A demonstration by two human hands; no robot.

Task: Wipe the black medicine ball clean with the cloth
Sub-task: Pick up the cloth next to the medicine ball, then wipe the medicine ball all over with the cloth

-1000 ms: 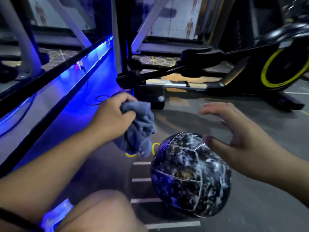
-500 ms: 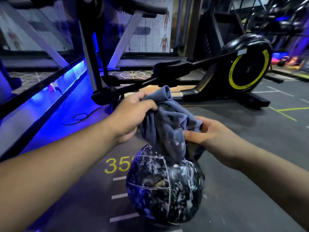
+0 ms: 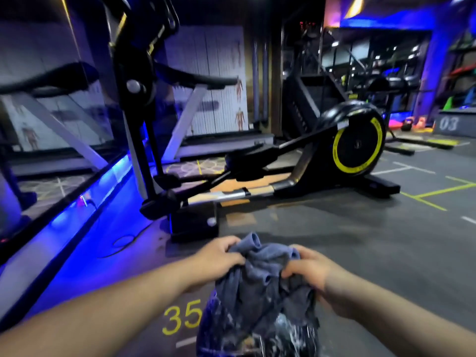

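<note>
Now the left hand (image 3: 221, 256) and right hand (image 3: 309, 269) each close their grip round the bunched cloth (image 3: 262, 279), draped over the ball (image 3: 231, 336) on the floor (image 3: 360, 253). Nothing steadies the ball, so a lopsided push could roll it away.

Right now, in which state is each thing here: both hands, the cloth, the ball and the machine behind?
Left hand: grips the cloth's left side.
Right hand: grips the cloth's right side.
Cloth: bunched, draped over the ball's top.
Black medicine ball: flecked with white smears, top covered, bottom out of frame.
Elliptical trainer: stands on the floor, nobody on it.
</note>
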